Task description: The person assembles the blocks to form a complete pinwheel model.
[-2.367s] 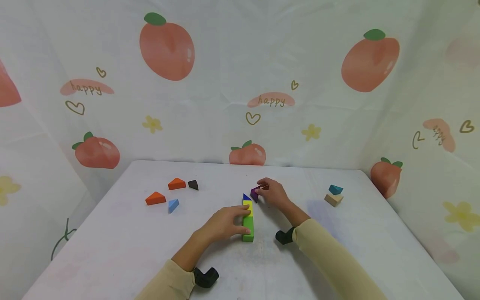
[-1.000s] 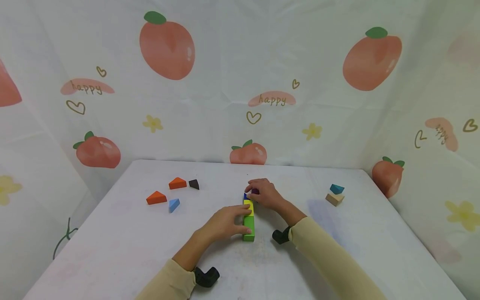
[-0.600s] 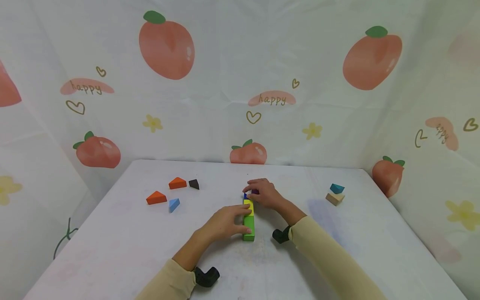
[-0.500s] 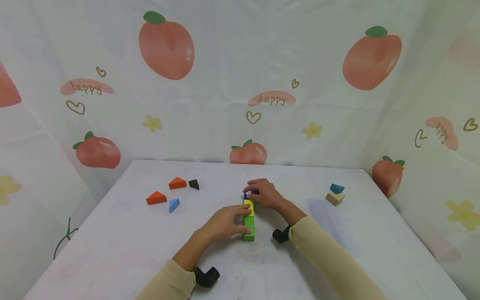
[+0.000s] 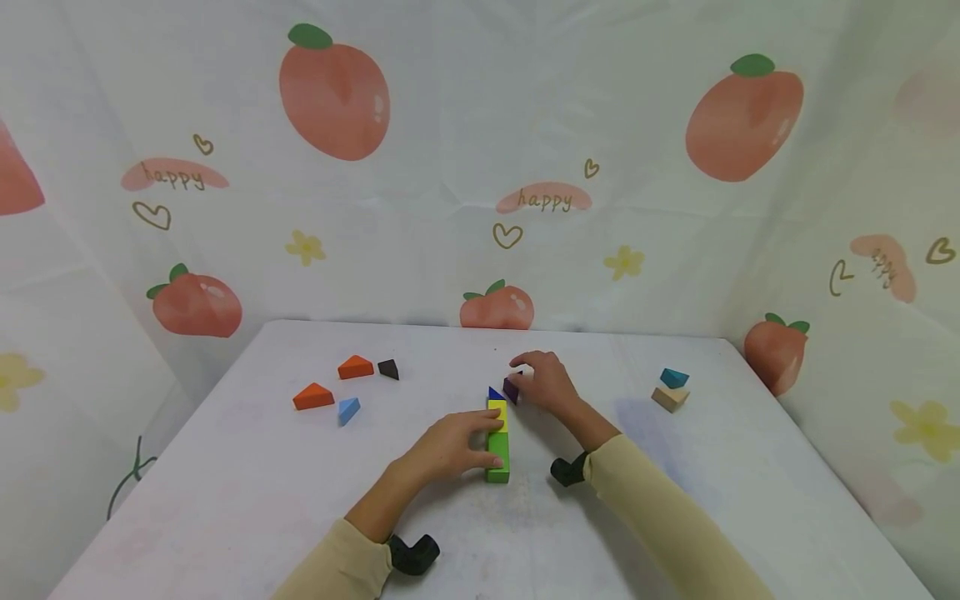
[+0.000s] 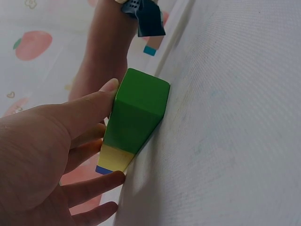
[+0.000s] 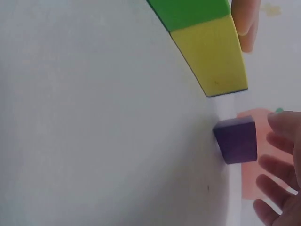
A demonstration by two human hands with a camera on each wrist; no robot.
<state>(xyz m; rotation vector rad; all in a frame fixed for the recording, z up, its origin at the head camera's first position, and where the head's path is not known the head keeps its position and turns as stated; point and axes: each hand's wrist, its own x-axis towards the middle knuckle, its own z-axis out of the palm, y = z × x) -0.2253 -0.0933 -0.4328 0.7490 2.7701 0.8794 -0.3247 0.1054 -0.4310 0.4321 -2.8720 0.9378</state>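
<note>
A green block and a yellow block lie end to end mid-table, with a small blue triangular block at the far end. From the left, my left hand touches this row, thumb against the green block and fingertips by the yellow one; the fingers are spread and fairly straight. A dark purple block with a tapered face stands just right of the blue block. Beside it is my right hand, fingers loosely bent; in the right wrist view, its fingertips are apart from the purple block.
Two orange triangular blocks, a dark trapezoid block and a light blue triangular block lie at the left. A teal block and a wooden-coloured block sit at the right. A printed cloth backs the white table.
My right hand first moved left over the blue block's end, then drew back right, uncovering the blue and purple blocks. My left hand stays on the row.
</note>
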